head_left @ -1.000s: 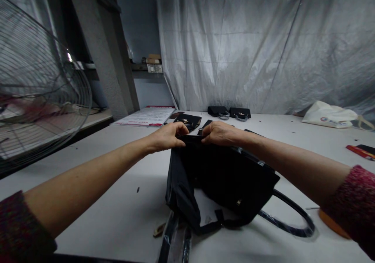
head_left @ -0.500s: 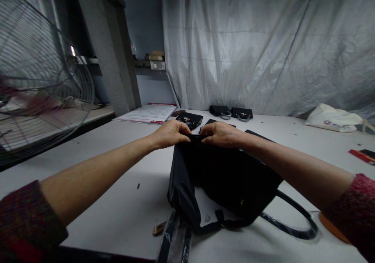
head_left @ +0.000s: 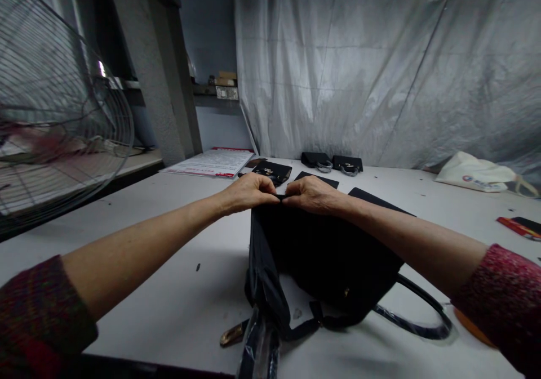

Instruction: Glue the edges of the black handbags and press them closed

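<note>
A large black handbag (head_left: 325, 255) lies on the white table (head_left: 169, 289), its open side facing me. My left hand (head_left: 249, 192) pinches the bag's far upper edge between thumb and fingers. Close beside it, my right hand (head_left: 310, 194) pinches the same edge, the fingertips of both hands almost meeting. One plastic-wrapped handle (head_left: 257, 348) hangs toward me at the front; another handle (head_left: 416, 328) loops out to the right. A gold-tipped strap end (head_left: 231, 335) sticks out at the bag's lower left.
Small black bags (head_left: 273, 172) stand beyond my hands, with more pieces (head_left: 347, 165) at the back. A printed board (head_left: 211, 162) lies far left, a wire-caged fan (head_left: 63, 108) at left. A white cloth bag (head_left: 473, 172) and a red item (head_left: 518, 228) lie right.
My right hand has shifted slightly left along the edge, closing the gap to my left hand. The front handle has swung a little right, and more of the gold-tipped strap end shows.
</note>
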Available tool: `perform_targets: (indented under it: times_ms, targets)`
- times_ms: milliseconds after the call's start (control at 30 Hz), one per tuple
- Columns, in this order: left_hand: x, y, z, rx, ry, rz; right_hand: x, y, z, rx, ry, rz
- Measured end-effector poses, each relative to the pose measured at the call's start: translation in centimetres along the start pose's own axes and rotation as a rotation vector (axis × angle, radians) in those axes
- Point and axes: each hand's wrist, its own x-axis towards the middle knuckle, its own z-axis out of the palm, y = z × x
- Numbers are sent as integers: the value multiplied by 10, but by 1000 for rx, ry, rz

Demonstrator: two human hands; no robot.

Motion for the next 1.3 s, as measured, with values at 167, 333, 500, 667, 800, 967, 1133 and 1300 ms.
perform_targets:
  times_ms: [167,333,500,667,800,967,1133,1300]
  targets:
    - [1,0,-1,112,6,65,1,-6,1,-67,27,-4]
    - [2,6,-2,177,-44,61,5,-3,0,-34,1,-37]
    - [3,13,-4,335,-54,66,-8,25,-20,312,12,40]
    - [1,15,-3,344,7,62,-32,43,-29,457,111,211]
    - [0,18,0,326,2,82,-34,36,-18,187,-6,103]
    - [0,18,2,323,-19,75,-26,27,-3,-135,89,16]
    - [5,17,4,313,-71,131,-22,26,-2,-234,115,22]
    - [8,26,8,505,-26,213,-17,18,-3,-232,81,-100]
